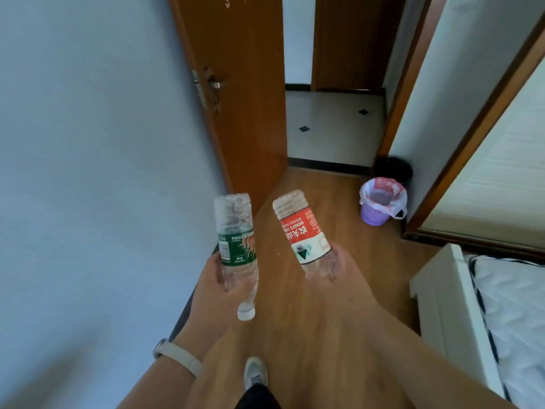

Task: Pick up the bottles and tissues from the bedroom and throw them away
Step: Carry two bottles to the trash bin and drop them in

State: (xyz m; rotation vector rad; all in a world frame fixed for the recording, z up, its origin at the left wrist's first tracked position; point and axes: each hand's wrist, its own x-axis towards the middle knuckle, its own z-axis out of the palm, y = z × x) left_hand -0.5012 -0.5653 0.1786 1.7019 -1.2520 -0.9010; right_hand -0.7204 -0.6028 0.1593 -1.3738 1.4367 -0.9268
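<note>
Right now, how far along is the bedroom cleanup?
Two bottles are picked up: the left hand grips the green-label bottle, the right hand the red-label bottle. Left: dropping both into the lined purple bin ahead. No tissues are in view.

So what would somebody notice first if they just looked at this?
Two clear plastic water bottles held out in front grab the eye: the green-label bottle in the left hand and the red-label bottle in the right hand, both with their bases pointing away. Next comes the little bag-lined purple bin on the wooden floor ahead to the right, near the open brown door.
</note>
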